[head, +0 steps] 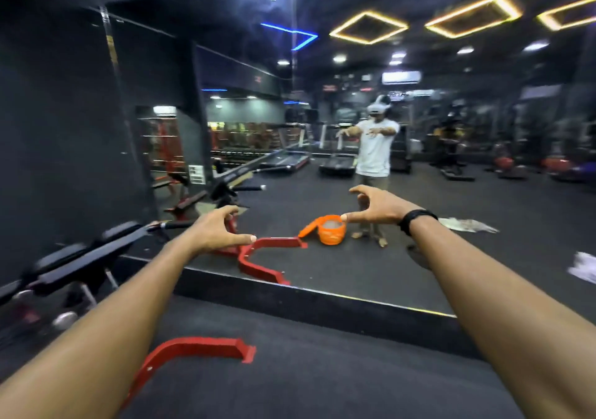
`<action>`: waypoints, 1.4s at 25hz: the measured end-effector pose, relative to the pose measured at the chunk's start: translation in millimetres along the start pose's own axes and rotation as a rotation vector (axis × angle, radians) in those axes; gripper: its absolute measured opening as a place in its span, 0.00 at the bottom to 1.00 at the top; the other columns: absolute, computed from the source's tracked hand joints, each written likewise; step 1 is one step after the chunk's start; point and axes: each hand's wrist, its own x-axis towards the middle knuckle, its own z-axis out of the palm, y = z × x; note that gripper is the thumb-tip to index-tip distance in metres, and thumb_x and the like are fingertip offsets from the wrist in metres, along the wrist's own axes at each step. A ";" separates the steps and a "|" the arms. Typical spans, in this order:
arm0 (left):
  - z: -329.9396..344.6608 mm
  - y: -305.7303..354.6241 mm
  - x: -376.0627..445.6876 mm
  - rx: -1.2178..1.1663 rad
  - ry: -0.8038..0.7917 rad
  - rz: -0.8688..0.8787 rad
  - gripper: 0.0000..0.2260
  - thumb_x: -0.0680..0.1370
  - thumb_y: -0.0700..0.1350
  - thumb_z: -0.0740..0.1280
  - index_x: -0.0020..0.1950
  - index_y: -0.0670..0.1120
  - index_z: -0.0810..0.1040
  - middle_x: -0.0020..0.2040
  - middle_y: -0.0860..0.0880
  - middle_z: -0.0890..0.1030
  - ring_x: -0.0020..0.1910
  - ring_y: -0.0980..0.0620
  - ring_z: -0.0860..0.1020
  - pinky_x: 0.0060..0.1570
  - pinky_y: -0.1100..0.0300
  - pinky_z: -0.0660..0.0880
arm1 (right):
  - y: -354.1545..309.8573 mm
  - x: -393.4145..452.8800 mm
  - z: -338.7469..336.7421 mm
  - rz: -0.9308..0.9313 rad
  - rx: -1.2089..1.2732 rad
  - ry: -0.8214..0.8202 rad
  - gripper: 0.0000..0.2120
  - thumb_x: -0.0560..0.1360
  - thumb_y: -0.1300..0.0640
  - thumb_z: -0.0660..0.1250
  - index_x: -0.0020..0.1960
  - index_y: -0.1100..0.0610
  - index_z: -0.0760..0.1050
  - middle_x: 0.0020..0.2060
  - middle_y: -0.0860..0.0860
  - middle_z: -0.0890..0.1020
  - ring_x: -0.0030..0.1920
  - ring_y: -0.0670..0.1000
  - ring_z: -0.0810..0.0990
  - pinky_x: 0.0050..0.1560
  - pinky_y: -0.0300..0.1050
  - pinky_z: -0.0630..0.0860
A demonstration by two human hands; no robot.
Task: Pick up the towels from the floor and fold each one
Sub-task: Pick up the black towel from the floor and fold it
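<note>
Both my arms reach straight out in front of me at chest height. My left hand (219, 228) is empty, its fingers loosely bent and thumb spread. My right hand (377, 207), with a black band on the wrist, is also empty with fingers loosely bent. A wall mirror ahead reflects me standing with arms out. In that reflection a light towel (467, 225) lies on the dark floor at the right. A second white towel (583, 268) shows at the far right edge. Neither hand touches a towel.
An orange bucket (329, 230) with its lid leaning on it shows in the mirror. A red metal frame foot (193, 351) lies on the floor near me. A black weight bench (80, 263) stands at the left. Treadmills and racks fill the reflected background.
</note>
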 end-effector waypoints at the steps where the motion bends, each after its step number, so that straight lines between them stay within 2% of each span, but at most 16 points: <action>1: 19.4 27.5 6.7 -0.017 -0.033 0.055 0.44 0.62 0.64 0.77 0.73 0.49 0.67 0.69 0.46 0.73 0.67 0.48 0.72 0.67 0.56 0.68 | 24.1 -21.3 -19.9 0.057 -0.011 0.029 0.39 0.69 0.43 0.74 0.73 0.54 0.63 0.71 0.54 0.70 0.70 0.51 0.69 0.67 0.43 0.65; 2: 37.2 54.3 12.0 -0.035 -0.060 0.098 0.45 0.61 0.65 0.76 0.73 0.49 0.67 0.69 0.46 0.73 0.67 0.48 0.72 0.67 0.55 0.68 | 46.1 -43.0 -38.2 0.107 -0.020 0.054 0.39 0.69 0.42 0.74 0.73 0.54 0.63 0.71 0.54 0.69 0.70 0.51 0.69 0.67 0.44 0.65; 5: 102.5 156.4 13.5 -0.052 -0.136 0.262 0.39 0.66 0.59 0.76 0.73 0.49 0.67 0.69 0.46 0.73 0.66 0.49 0.72 0.63 0.59 0.67 | 120.1 -129.0 -94.4 0.270 -0.021 0.135 0.39 0.69 0.42 0.74 0.74 0.53 0.62 0.71 0.54 0.69 0.70 0.52 0.69 0.67 0.45 0.65; 9: 190.4 286.6 -8.6 -0.085 -0.267 0.450 0.38 0.68 0.58 0.76 0.73 0.47 0.66 0.69 0.46 0.73 0.66 0.49 0.73 0.65 0.58 0.67 | 211.5 -250.4 -152.5 0.475 -0.041 0.214 0.39 0.69 0.43 0.74 0.73 0.53 0.63 0.70 0.55 0.70 0.70 0.52 0.69 0.66 0.44 0.65; 12: 248.2 362.9 -37.8 -0.134 -0.362 0.531 0.39 0.67 0.57 0.76 0.73 0.47 0.66 0.68 0.46 0.73 0.65 0.51 0.74 0.62 0.62 0.67 | 264.7 -338.4 -184.3 0.608 -0.071 0.247 0.39 0.68 0.42 0.74 0.73 0.53 0.64 0.70 0.53 0.71 0.69 0.51 0.69 0.67 0.45 0.65; 14: 288.3 411.7 -61.6 -0.149 -0.423 0.583 0.39 0.67 0.58 0.76 0.73 0.47 0.66 0.68 0.45 0.73 0.65 0.50 0.74 0.65 0.59 0.67 | 297.6 -400.2 -203.1 0.697 -0.107 0.268 0.38 0.69 0.43 0.74 0.72 0.54 0.64 0.68 0.53 0.72 0.68 0.51 0.71 0.65 0.43 0.65; 17: 324.7 451.7 -80.5 -0.151 -0.467 0.612 0.40 0.66 0.60 0.76 0.73 0.49 0.66 0.69 0.45 0.73 0.67 0.49 0.73 0.67 0.56 0.67 | 325.6 -452.9 -215.7 0.780 -0.121 0.275 0.38 0.69 0.43 0.74 0.73 0.55 0.64 0.67 0.54 0.73 0.67 0.52 0.72 0.64 0.42 0.65; 24: 413.2 492.8 -100.4 -0.110 -0.611 0.676 0.38 0.67 0.59 0.76 0.73 0.48 0.67 0.67 0.45 0.75 0.66 0.49 0.73 0.68 0.57 0.66 | 390.6 -505.8 -189.9 0.874 -0.094 0.245 0.38 0.68 0.43 0.74 0.72 0.54 0.66 0.67 0.54 0.73 0.67 0.52 0.72 0.65 0.44 0.67; 28: 483.6 478.7 -93.8 -0.091 -0.747 0.647 0.38 0.67 0.58 0.75 0.73 0.46 0.66 0.68 0.44 0.74 0.65 0.47 0.73 0.67 0.56 0.67 | 435.6 -505.7 -135.8 0.955 -0.067 0.175 0.38 0.69 0.42 0.73 0.73 0.55 0.65 0.67 0.55 0.73 0.67 0.52 0.72 0.66 0.45 0.66; 35: 644.7 435.6 -68.9 0.044 -1.026 0.528 0.39 0.68 0.58 0.75 0.74 0.48 0.65 0.70 0.44 0.71 0.67 0.45 0.72 0.66 0.54 0.67 | 534.6 -492.5 -2.4 1.163 0.073 -0.102 0.38 0.70 0.42 0.72 0.74 0.55 0.63 0.70 0.56 0.70 0.69 0.56 0.69 0.69 0.51 0.65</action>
